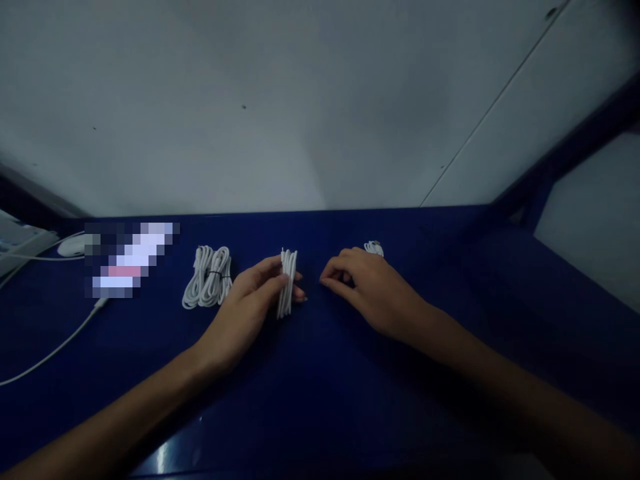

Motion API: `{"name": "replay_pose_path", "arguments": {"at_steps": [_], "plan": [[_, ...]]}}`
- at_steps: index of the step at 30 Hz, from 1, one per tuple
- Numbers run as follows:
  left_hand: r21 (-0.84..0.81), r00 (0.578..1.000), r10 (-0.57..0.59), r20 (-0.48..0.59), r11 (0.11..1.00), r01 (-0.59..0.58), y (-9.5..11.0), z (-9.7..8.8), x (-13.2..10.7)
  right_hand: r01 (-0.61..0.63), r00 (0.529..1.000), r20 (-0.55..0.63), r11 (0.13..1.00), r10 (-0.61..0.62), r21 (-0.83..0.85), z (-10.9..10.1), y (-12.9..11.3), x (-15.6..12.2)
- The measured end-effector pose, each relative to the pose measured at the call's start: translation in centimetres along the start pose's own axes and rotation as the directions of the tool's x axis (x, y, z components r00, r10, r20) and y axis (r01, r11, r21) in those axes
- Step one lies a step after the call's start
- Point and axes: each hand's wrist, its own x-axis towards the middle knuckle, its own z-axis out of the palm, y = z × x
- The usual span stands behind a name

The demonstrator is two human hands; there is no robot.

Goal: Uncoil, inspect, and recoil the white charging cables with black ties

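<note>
The left hand (243, 301) pinches a white cable coil (287, 287), its long axis running near to far. Just right of the coil, nothing between, the right hand (375, 288) has fingertips bunched; I can't tell around what, if anything. Left of the coil lie cable bundles (211, 279); farther right, another cable (373, 248) peeks past the right hand.

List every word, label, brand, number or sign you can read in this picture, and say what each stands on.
No readable text anywhere.
Bright device at left: pixelated, nothing on it can be read.
Cable coil in the left hand: no legible marking.
Cable bundles on the blue table: none legible.
Small coil by the right hand: too small to tell.
Wall: no lettering.
</note>
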Motion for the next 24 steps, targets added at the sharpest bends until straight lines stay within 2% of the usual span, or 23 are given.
{"name": "replay_pose_path", "arguments": {"at_steps": [4, 6, 9, 13, 16, 20, 22, 24], "plan": [[0.165, 0.997, 0.082, 0.000, 0.983, -0.081, -1.3, -0.4, 0.0, 0.001, 1.000, -0.018, 1.000, -0.001, 0.015, 0.0, 0.2, 0.1], [0.312, 0.986, 0.167, -0.024, 0.938, -0.152, -1.9, -0.7, 0.0, 0.010, 1.000, 0.001, 1.000, -0.010, 0.009, 0.1, 0.2, 0.1], [0.517, 0.954, 0.296, -0.038, 0.823, -0.235, -2.2, -1.0, 0.0, 0.012, 0.999, 0.036, 1.000, -0.011, -0.025, 0.2, 0.0, 0.0], [0.724, 0.880, 0.475, -0.002, 0.607, -0.326, -2.0, -1.1, 0.2, 0.086, 0.994, 0.068, 0.996, -0.085, -0.016, 0.2, -0.2, -0.4], [0.792, 0.842, 0.534, 0.080, 0.479, -0.379, -1.8, -0.9, 0.1, 0.123, 0.990, 0.056, 0.987, -0.129, 0.106, 0.1, -0.3, -0.5], [0.834, 0.768, 0.611, 0.191, 0.312, -0.455, -1.2, -0.3, -0.6, 0.062, 0.992, 0.078, 0.917, -0.100, 0.395, -0.6, -0.9, -0.5], [0.783, 0.739, 0.616, 0.273, 0.304, -0.543, -0.7, 0.0, -0.9, 0.023, 0.992, 0.095, 0.853, -0.085, 0.522, -0.9, -1.2, -0.5], [0.739, 0.726, 0.625, 0.287, 0.337, -0.583, -0.4, 0.1, -1.1, 0.017, 0.993, 0.079, 0.789, -0.083, 0.614, -1.2, -1.4, -0.4]]}}
